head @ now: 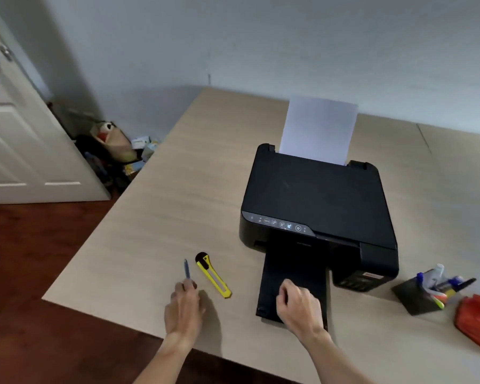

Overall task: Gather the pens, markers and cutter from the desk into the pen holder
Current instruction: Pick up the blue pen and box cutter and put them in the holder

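My left hand (184,307) grips the near end of a blue pen (186,268) that points away from me on the light wooden desk (178,189). Just right of it lies a yellow and black cutter (212,275), untouched. My right hand (298,304) hovers over the printer's black output tray (294,275) with fingers curled and nothing visible in it. The black pen holder (414,296) lies tipped on its side at the right, with several pens and markers (442,286) sticking out of its mouth.
A black printer (316,200) with white paper (317,128) upright in its feeder fills the desk's middle. A red object (477,322) lies at the right edge. The desk's left edge drops to a dark wood floor; a white door and clutter stand at far left.
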Tool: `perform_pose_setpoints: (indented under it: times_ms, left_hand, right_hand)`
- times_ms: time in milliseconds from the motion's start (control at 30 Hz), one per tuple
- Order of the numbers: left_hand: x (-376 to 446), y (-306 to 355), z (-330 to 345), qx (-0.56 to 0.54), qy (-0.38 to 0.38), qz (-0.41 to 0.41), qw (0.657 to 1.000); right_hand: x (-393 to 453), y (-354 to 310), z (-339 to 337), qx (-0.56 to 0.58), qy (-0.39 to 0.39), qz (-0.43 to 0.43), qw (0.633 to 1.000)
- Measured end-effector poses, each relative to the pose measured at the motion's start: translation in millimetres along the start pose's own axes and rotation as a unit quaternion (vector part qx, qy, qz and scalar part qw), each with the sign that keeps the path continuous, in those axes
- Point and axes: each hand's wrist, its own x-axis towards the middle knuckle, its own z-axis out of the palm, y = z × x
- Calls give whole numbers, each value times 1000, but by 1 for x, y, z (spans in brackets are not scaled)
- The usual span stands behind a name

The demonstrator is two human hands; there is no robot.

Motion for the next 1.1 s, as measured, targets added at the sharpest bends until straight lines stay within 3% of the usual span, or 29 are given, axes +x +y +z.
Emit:
perform_pose_setpoints:
  times_ms: [100,200,367,567,733,833,933,1100]
  left_hand:
    - [8,-21,-5,-10,-24,-57,998]
    - [11,-39,-9,-4,-30,-61,998]
    - [14,-64,-16,-11,-31,-60,998]
    - [18,-75,-26,6,-94,-65,993]
    - [29,-62,-45,-9,-81,-2,997]
    - [32,-48,-55,-54,-17,65,996]
    - [33,-29,-62,-107,47,153,981]
    - [28,45,-78,-176,58,297,937]
  right_hand:
    - [13,-50,27,-29,-28,-60,997]
    - [22,-89,53,-41,-73,-89,993]
    - [27,-115,97,-103,-82,-55,990]
    - [27,-123,103,-159,-89,-52,982]
    - [33,-121,90,-149,-57,-93,983]
    - [31,-104,76,-161,-39,-156,974]
    - [24,-85,48,-80,10,-176,981]
    - [2,-26,-13,35,117,-173,977]
